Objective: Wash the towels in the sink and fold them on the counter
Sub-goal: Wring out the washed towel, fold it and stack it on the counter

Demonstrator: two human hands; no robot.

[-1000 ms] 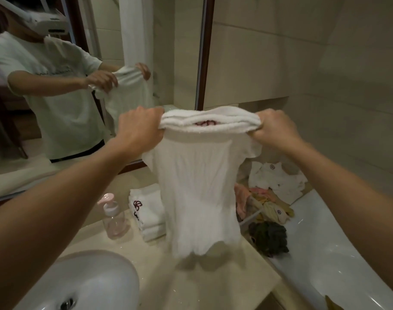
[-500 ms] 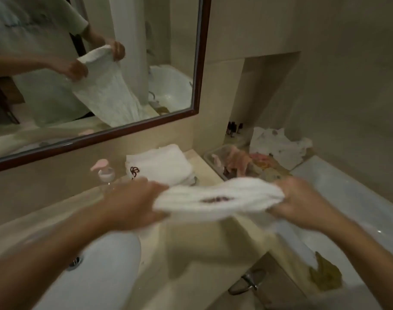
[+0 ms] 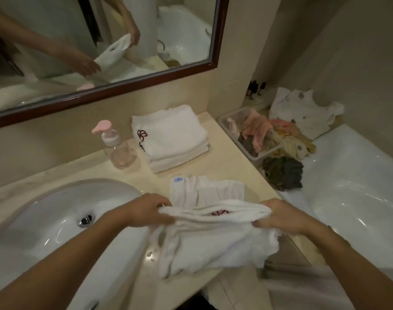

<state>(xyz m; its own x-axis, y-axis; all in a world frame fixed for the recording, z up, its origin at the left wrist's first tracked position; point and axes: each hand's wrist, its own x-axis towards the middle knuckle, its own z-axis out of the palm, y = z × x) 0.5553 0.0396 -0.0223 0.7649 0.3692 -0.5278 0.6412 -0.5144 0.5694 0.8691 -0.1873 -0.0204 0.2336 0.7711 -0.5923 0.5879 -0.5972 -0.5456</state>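
Hands hold one white towel by its top edge. The left hand pinches the left end, and the right hand pinches the right end. The towel is bunched up between them, with a small red mark showing on top. Its far part lies flat on the desk just past the hands, with a blue tag on it. Its near part hangs down over the desk's front edge.

Left of the left hand is the white sink. Farther back from the hands sits a stack of folded white towels with a dark red logo. A bottle with a pink pump stands just left of the stack. Off past the right hand is a bin full of mixed cloths, and a white tub is on the right. A mirror is on the wall behind.
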